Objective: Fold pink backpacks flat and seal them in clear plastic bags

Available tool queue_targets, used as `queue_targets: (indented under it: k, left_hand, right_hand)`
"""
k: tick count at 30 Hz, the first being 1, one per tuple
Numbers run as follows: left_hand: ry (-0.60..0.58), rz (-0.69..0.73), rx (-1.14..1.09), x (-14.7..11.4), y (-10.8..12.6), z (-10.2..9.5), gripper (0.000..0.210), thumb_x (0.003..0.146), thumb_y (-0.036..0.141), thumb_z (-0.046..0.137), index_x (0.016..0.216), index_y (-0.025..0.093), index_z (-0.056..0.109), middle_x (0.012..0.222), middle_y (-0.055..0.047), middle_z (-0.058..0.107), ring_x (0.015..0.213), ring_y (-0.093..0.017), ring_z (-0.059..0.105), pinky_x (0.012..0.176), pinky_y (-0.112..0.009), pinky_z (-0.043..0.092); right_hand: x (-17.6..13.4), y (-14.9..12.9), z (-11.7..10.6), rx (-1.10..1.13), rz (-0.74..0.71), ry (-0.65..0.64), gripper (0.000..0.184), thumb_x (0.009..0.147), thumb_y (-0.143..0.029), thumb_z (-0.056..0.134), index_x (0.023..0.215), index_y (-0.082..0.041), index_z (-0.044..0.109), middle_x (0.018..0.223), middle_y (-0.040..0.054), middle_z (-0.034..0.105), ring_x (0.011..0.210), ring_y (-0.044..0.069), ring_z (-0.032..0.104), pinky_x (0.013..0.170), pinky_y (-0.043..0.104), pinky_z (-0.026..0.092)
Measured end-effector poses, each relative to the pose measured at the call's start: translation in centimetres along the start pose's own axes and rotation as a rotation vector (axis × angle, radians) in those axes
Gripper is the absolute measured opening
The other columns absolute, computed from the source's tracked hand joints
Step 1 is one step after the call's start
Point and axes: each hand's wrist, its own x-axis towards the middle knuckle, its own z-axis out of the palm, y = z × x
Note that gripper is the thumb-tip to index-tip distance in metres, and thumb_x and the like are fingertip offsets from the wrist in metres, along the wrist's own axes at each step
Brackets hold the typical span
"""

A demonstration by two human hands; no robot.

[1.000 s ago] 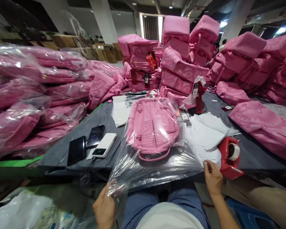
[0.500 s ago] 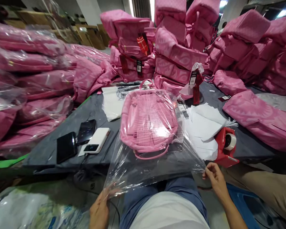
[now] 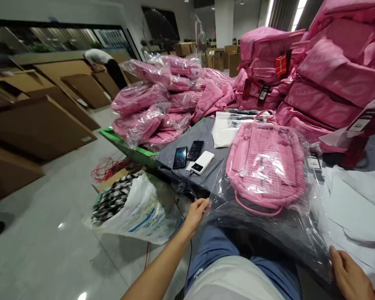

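A pink backpack (image 3: 265,162) lies on the dark table inside a clear plastic bag (image 3: 287,225), its handle loop toward me. At the bag's open left corner, my left hand (image 3: 197,212) is closed with the film pinched between thumb and fingers. My right hand (image 3: 350,271) grips the opposite corner of the film near the lower right; its fingertips are partly hidden. The bag's mouth is stretched between both hands, over the table's front edge and above my lap.
Two phones (image 3: 180,157) and a white power bank (image 3: 203,162) lie left of the backpack. White paper sheets (image 3: 356,204) are at right. Wrapped pink backpacks (image 3: 156,100) are piled at left, unwrapped ones (image 3: 337,83) behind. A stuffed white sack (image 3: 150,212) stands on the floor; a person (image 3: 108,66) bends among cardboard boxes.
The view has swung left, bringing in the floor, boxes and a bending person. My left hand has risen with the film's left corner; the right hand still holds its side.
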Motion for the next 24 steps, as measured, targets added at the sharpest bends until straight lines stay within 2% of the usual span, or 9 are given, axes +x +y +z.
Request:
queue_targets:
  k: [6,8,10,13,16,18,20,22,24]
  left_hand:
    - [0.027,0.103,0.081,-0.4,0.0,0.3,0.041,0.073,0.061,0.060,0.070,0.021,0.064,0.068,0.000,0.062,0.070,-0.018,0.056,0.068,-0.027,0.041]
    - [0.120,0.146,0.188,0.3,0.3,-0.4,0.035,0.078,0.057,0.054,0.074,0.023,0.061,0.063,0.001,0.060,0.065,-0.018,0.054,0.064,-0.027,0.039]
    - [0.159,0.167,0.270,1.5,0.6,-1.3,0.034,0.080,0.058,0.053,0.076,0.024,0.059,0.054,0.004,0.052,0.055,-0.017,0.050,0.057,-0.025,0.035]
    - [-0.044,0.048,0.144,3.1,0.4,-2.5,0.049,0.072,0.070,0.062,0.083,0.022,0.061,0.050,0.007,0.048,0.043,-0.013,0.041,0.048,-0.023,0.032]
    - [-0.139,0.069,0.107,4.0,-0.9,-4.2,0.066,0.076,0.073,0.061,0.111,0.017,0.064,0.064,0.003,0.064,0.042,-0.012,0.047,0.051,-0.026,0.044]
    - [-0.036,0.373,0.334,4.4,-2.2,-5.7,0.060,0.085,0.063,0.060,0.124,0.018,0.063,0.086,-0.005,0.075,0.061,-0.018,0.065,0.069,-0.033,0.054]
    - [0.051,0.812,0.644,4.7,-3.2,-7.1,0.040,0.092,0.047,0.061,0.124,0.023,0.067,0.109,-0.009,0.076,0.092,-0.023,0.072,0.091,-0.037,0.052]
    - [0.020,1.230,0.877,4.9,-3.7,-7.9,0.028,0.096,0.027,0.060,0.122,0.031,0.070,0.121,-0.005,0.075,0.113,-0.021,0.069,0.108,-0.036,0.043]
    - [-0.102,1.507,0.984,4.9,-3.6,-8.2,0.041,0.098,0.011,0.054,0.124,0.038,0.069,0.122,0.001,0.076,0.120,-0.015,0.066,0.115,-0.032,0.036]
  right_hand:
    - [-1.3,-5.0,-0.9,-0.336,0.093,-0.023,0.042,0.090,-0.061,0.031,0.072,-0.030,0.054,0.053,0.0071,0.056,0.043,0.028,0.054,0.046,0.035,0.025]
    - [-0.8,-5.6,-1.0,-0.279,0.099,0.007,0.043,0.091,-0.059,0.033,0.073,-0.027,0.056,0.053,0.0053,0.056,0.046,0.025,0.055,0.048,0.034,0.029]
    - [0.0,-5.3,-1.2,-0.049,0.116,-0.010,0.047,0.088,-0.066,0.040,0.071,-0.025,0.057,0.057,0.0054,0.060,0.053,0.023,0.058,0.051,0.033,0.038]
    - [0.2,-4.0,-1.9,0.320,0.184,-0.108,0.056,0.081,-0.077,0.048,0.074,-0.023,0.063,0.069,0.0076,0.068,0.061,0.023,0.062,0.054,0.033,0.049]
    - [-1.5,-2.2,-2.8,0.295,0.205,-0.036,0.058,0.086,-0.071,0.049,0.100,-0.019,0.070,0.075,0.0090,0.070,0.065,0.025,0.065,0.055,0.035,0.053]
    - [-3.2,-1.0,-3.3,0.075,0.065,0.109,0.053,0.090,-0.060,0.052,0.118,-0.018,0.069,0.088,0.0116,0.073,0.077,0.027,0.070,0.063,0.037,0.057]
    - [-4.4,-0.2,-3.5,-0.161,-0.213,0.183,0.040,0.095,-0.045,0.054,0.125,-0.023,0.070,0.106,0.0124,0.074,0.094,0.028,0.072,0.080,0.040,0.060]
    - [-4.8,0.1,-3.6,-0.272,-0.528,0.154,0.031,0.099,-0.029,0.052,0.122,-0.031,0.073,0.119,0.0086,0.073,0.110,0.025,0.070,0.097,0.042,0.056]
    - [-4.2,-0.1,-3.6,-0.246,-0.741,0.106,0.035,0.100,-0.020,0.051,0.121,-0.035,0.074,0.121,0.0045,0.074,0.115,0.023,0.069,0.104,0.042,0.053]
